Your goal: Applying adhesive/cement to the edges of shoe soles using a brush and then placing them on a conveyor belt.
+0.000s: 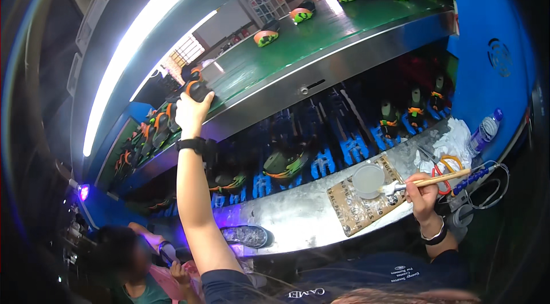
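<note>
My left hand point(193, 111) reaches up to the near edge of the green conveyor belt point(303, 46), its fingers and thumb around a dark shoe point(198, 91) with orange trim. At the lower right, my right hand point(422, 199) is closed on a brush point(438, 178) with a pale wooden handle. The brush's whitish tip rests at the rim of a round, shallow plastic bowl point(365, 175). That bowl stands on a printed piece of cardboard point(354, 214) on the pale ledge. Below my left forearm, a dark shoe sole point(247, 236) lies on the same ledge.
More shoes ride the belt, including a green and orange one point(267, 37). Under it, several shoes hang by blue holders point(323, 163). White cloth point(455, 140), orange-handled pliers point(450, 162) and a purple-capped bottle point(485, 132) lie at right. Another person point(129, 258) works at lower left.
</note>
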Demonstrator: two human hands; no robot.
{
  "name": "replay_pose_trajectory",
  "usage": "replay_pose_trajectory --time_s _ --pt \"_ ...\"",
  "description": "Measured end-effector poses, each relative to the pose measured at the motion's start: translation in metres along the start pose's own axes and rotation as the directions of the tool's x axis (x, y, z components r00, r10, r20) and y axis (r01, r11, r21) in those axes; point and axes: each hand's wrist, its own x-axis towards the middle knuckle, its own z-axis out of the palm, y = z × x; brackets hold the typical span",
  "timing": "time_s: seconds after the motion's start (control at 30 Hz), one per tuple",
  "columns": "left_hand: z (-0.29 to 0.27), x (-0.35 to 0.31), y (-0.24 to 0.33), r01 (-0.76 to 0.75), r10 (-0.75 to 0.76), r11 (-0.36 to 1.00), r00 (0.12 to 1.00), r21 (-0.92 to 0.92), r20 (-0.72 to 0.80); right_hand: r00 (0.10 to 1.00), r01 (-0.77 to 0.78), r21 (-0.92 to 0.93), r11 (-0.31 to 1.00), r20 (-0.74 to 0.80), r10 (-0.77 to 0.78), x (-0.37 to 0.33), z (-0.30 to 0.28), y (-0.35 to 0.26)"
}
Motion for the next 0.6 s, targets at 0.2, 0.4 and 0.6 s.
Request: replay_pose_trajectory --time_s 0.2,0.4,0.6 --pt "0.008 0.046 -0.02 0.092 -0.089 0.996 0.868 0.017 0.488 0.999 -0.019 0.003 1.0 -0.034 0.019 -0.008 0.003 0.001" --pt "0.022 0.053 -0.008 0.136 -0.18 0.981 0.907 0.14 0.38 0.999 -0.025 -0.002 1.0 -0.03 0.025 -0.008 0.005 -0.001" --pt "-0.056 0.042 -0.026 0.21 -0.171 0.875 0.977 -0.435 0.128 0.998 -0.065 0.008 0.998 -0.028 0.065 -0.002 -0.001 0.004"
